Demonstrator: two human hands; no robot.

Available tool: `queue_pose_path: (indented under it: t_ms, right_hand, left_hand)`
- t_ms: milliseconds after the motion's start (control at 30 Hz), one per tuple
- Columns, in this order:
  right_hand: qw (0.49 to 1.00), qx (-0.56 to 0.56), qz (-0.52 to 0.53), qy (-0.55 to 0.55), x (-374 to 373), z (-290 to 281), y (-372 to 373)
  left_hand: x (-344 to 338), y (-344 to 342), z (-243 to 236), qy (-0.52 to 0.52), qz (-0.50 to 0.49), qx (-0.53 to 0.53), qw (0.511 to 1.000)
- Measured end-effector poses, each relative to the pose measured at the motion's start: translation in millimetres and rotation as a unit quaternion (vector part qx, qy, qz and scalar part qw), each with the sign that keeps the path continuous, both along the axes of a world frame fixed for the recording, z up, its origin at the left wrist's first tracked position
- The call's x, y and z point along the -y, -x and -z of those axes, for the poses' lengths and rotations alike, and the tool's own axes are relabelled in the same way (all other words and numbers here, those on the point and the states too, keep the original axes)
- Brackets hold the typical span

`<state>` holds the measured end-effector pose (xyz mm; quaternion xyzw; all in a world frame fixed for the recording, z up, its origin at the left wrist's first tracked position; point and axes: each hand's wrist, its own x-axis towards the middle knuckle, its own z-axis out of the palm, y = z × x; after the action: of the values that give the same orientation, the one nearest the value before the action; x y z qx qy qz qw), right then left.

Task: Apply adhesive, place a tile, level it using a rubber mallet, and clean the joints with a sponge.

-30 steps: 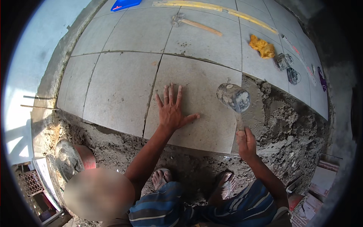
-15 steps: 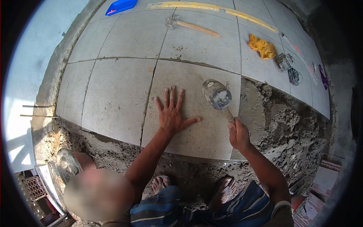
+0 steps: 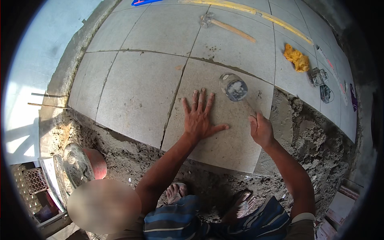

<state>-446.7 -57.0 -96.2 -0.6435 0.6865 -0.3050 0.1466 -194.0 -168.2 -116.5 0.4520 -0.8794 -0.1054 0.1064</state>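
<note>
Sunlit grey tiled floor (image 3: 160, 32) — pale wall (image 3: 48, 36)

A wooden-handled hammer (image 3: 228, 25) lies near a yellow rag (image 3: 296, 58).

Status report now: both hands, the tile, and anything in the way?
Left hand flat on tile, fingers spread. Right hand shut on mallet, head raised over the tile. Tile surface bare; wet mortar along its right edge.
</note>
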Motion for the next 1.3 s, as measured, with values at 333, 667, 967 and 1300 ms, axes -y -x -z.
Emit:
queue_pose_path:
  t_ms: [333, 667, 967, 1300]
  right_hand:
    - [0.977, -0.157, 0.041, -0.135, -11.9, -14.4, -4.6]
    - [0.999, -0.043, 0.033, 0.005, -32.9, -11.3, -2.5]
    - [0.996, -0.013, 0.072, 0.049, -48.2, -27.5, 13.1]
    - [0.977, 0.062, 0.180, 0.091, -121.2, -31.0, 10.2]
  left_hand:
    - [0.8, 4.4, 1.4, 0.016, 0.015, -0.011, 1.000]
    - [0.3, 5.9, 0.1, 0.027, 0.010, 0.049, 0.998]
    - [-1.7, 6.6, -3.3, 0.007, 0.010, 0.061, 0.998]
    - [-17.7, 52.4, -10.8, -0.009, 0.153, 0.078, 0.985]
